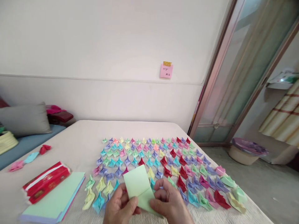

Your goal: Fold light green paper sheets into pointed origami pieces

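Observation:
A light green sheet of paper [138, 180] with a crease across it is held up near the bottom centre. My left hand [122, 203] pinches its lower left edge, thumb in front and fingers behind. On the right side my right hand [167, 199] grips the lower part between thumb and curled fingers. Behind both hands, many small folded paper boats [141, 161] in several colours stand in rows on the cream-covered table [88, 130]. Some boats are hidden by the hands and the sheet.
At left, a red tissue pack [46, 182] lies on a stack of coloured paper [56, 199]. Beyond it are folded pieces [31, 157] in pink, blue and red. A grey cushion [25, 119] is at far left; a basin [245, 152] stands on the floor at right.

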Available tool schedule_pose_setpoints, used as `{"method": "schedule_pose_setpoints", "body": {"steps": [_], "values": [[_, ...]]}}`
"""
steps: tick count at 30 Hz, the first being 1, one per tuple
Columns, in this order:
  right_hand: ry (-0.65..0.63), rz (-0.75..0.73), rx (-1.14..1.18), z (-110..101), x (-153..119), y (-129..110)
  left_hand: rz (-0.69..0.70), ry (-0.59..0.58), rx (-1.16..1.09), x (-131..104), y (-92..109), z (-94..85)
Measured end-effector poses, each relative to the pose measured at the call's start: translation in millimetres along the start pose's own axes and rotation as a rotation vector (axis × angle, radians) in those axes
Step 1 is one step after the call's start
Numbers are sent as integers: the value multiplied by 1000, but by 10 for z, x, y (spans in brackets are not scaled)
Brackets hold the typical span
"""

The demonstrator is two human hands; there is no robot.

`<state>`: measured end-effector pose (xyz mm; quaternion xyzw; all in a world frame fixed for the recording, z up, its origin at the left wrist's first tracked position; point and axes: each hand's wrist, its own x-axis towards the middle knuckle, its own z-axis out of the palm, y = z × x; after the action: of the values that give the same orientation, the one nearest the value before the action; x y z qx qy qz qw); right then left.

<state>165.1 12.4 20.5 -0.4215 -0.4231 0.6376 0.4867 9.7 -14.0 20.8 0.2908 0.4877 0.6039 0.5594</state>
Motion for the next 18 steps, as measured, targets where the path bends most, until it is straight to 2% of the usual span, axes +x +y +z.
{"method": "schedule_pose_setpoints", "body": {"steps": [4,7,10,13,18], "values": [[-32,-97,-23,30,-39,57,29,-7,-40,-17,85,25],[-56,-203,-173,11,-38,116,30,-5,-47,-22,117,18],[-92,-300,-333,-32,-17,152,57,-35,-61,-2,99,-19],[-121,-306,-344,-62,0,172,71,-68,-124,28,41,-43],[-79,-498,-338,-37,-14,191,-67,-217,-244,60,-107,-40]]}}
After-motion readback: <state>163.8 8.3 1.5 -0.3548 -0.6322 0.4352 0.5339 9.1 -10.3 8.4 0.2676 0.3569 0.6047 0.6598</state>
